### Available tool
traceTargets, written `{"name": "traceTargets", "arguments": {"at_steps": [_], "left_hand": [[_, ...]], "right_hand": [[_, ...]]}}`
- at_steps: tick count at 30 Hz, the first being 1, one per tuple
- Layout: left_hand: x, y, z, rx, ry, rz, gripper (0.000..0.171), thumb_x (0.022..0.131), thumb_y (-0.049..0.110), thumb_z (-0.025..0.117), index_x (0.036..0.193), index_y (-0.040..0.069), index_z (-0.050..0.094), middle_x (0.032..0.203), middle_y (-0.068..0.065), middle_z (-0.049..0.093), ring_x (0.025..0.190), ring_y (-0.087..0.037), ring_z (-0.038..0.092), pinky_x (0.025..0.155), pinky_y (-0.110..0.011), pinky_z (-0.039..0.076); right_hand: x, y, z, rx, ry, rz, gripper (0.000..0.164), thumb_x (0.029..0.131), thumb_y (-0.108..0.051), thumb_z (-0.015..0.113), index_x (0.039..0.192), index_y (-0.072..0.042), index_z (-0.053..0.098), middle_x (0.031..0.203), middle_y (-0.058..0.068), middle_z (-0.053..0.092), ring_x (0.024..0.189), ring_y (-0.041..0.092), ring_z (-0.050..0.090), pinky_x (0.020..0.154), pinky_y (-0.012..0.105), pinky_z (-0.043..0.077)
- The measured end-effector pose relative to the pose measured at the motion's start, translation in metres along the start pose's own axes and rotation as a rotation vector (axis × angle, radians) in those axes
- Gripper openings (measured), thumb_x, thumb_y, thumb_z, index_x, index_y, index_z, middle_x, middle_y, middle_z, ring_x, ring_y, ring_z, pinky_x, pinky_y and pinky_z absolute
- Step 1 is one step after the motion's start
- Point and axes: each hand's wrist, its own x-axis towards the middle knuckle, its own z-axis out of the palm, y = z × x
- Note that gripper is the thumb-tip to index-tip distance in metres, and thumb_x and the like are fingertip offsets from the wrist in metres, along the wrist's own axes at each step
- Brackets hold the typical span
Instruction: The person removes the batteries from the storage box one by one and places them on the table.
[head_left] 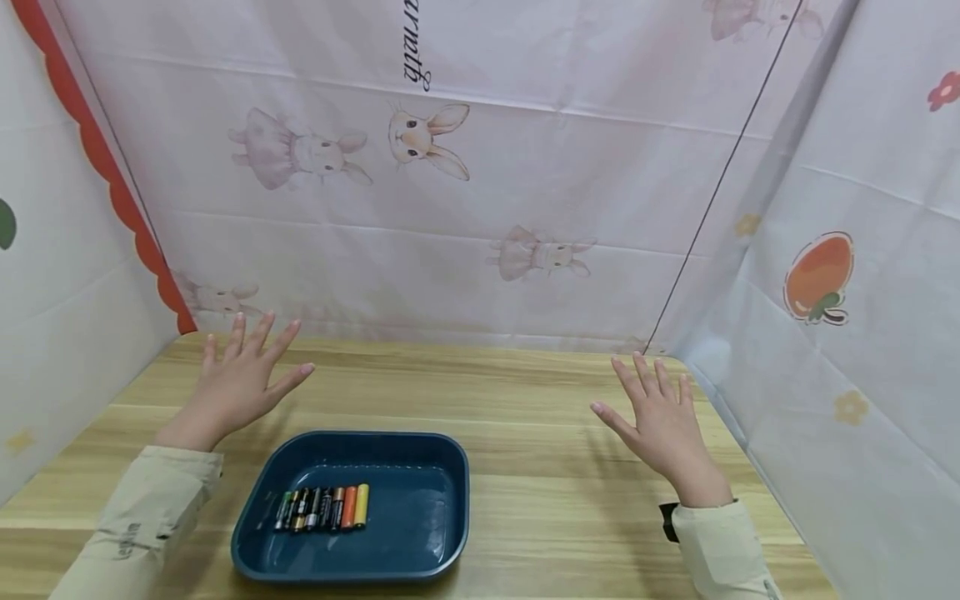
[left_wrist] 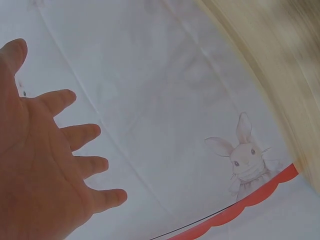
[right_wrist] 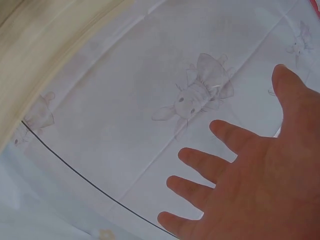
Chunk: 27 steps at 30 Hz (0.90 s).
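Note:
Both hands are held out over the wooden table with fingers spread and nothing in them. The left hand (head_left: 238, 385) is above the table's left side, beyond the tray's back left corner. Over the right side is the right hand (head_left: 663, 425), well apart from the tray. A dark blue rectangular tray (head_left: 405, 533) stands at the front, left of the middle. Inside its left half, several batteries (head_left: 326, 508) lie side by side in a row, mostly black ones, with an orange battery (head_left: 349, 507) and a yellow battery (head_left: 362, 505) at the right end.
The wooden table (head_left: 540, 475) ends at a pale rabbit-print cloth (head_left: 450, 292) hung along its back edge. White printed cloths hang at the left (head_left: 67, 275) and right (head_left: 900, 350) sides, enclosing the work area.

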Motion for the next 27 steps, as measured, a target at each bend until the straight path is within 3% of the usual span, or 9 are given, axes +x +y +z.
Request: {"name": "traceTargets", "arguments": {"at_steps": [20, 27], "left_hand": [[-0.020, 0.017, -0.017, -0.003, 0.041, 0.036, 0.076, 0.096, 0.061, 0.040, 0.155, 0.020, 0.015, 0.158, -0.023, 0.007, 0.141, -0.045, -0.013, 0.104, -0.068, -0.014], [-0.030, 0.024, -0.020, 0.004, 0.079, 0.080, 0.073, 0.098, 0.056, 0.042, 0.155, 0.018, 0.017, 0.157, -0.024, 0.014, 0.143, -0.044, -0.006, 0.107, -0.066, -0.011]], "right_hand": [[-0.008, -0.004, -0.012, -0.026, 0.048, -0.066, 0.075, 0.094, -0.056, 0.050, 0.151, -0.011, 0.030, 0.156, 0.018, 0.022, 0.143, 0.041, 0.013, 0.110, 0.064, 0.006], [-0.012, -0.006, -0.015, -0.017, 0.063, -0.096, 0.074, 0.094, -0.055, 0.051, 0.151, -0.011, 0.031, 0.155, 0.019, 0.024, 0.142, 0.042, 0.017, 0.110, 0.064, 0.007]]}}
